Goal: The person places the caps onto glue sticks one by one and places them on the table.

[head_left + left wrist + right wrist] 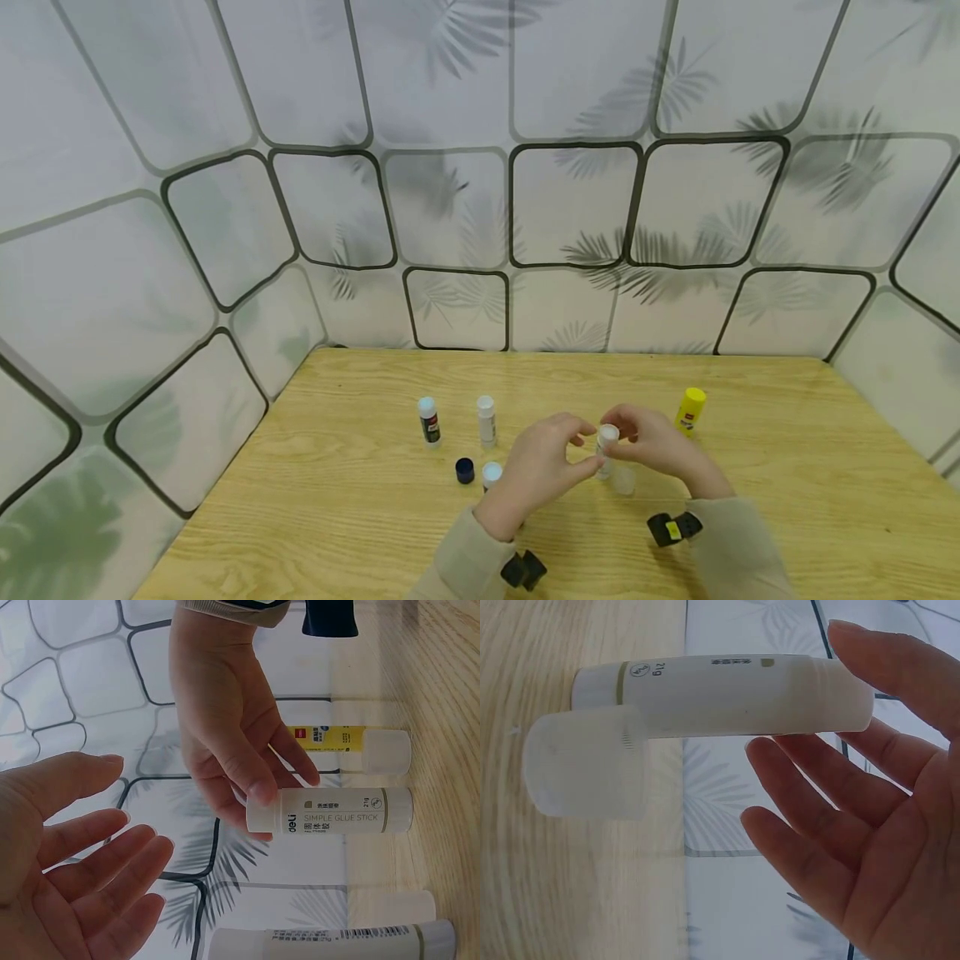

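White glue stick (341,810), my beige sleeves (738,542) nearer me; to its right, yellow glue stick (691,408); left, navy cap (465,471); behind, pale wall (570,204), black-outlined, leaf-patterned.

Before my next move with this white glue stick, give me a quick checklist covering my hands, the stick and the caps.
1. Right hand at the white glue stick: ok, thumb and fingers around its top.
2. Stick upright: ok.
3. Left hand free: ok, holding nothing.
4. Clear cap beside the stick fitted: not ok, loose on the table.
5. Dark blue cap fitted: not ok, also loose there.
6. Glue showing at the stick's top: cannot tell.
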